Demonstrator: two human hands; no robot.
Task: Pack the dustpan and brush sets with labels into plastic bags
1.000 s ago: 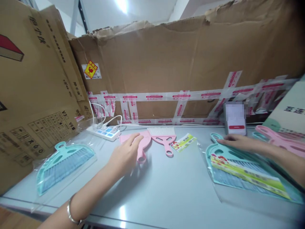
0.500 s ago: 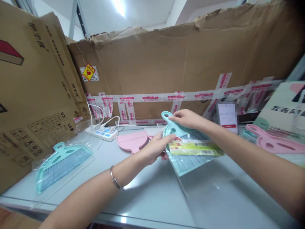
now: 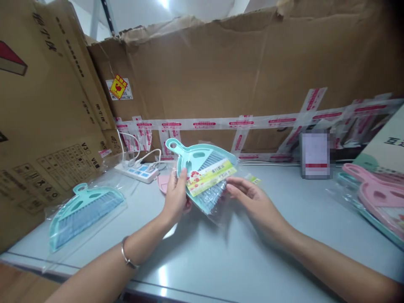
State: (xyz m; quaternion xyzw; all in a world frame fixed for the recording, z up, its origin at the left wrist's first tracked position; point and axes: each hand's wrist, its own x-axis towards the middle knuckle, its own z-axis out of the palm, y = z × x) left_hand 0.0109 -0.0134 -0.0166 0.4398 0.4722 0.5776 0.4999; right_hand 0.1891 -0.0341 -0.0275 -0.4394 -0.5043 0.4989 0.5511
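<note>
Teal plastic dustpan-and-brush set in a clear bag with a green-yellow label (image 3: pixel 202 174) is held above the grey tabletop (image 3: pixel 221 261), tilted, handle pointing up-left. Half a second earlier it sat further right, with the right hand on its handle; now the left hand (image 3: pixel 176 198) grips its left edge, fingers closed on it, and the right hand (image 3: pixel 252 200) lies half-open at its lower right edge, fingertips touching the bag. A second bagged teal brush (image 3: pixel 83 210) lies far left. Taped brown cardboard sheets (image 3: pixel 252 75) wall the bench
</note>
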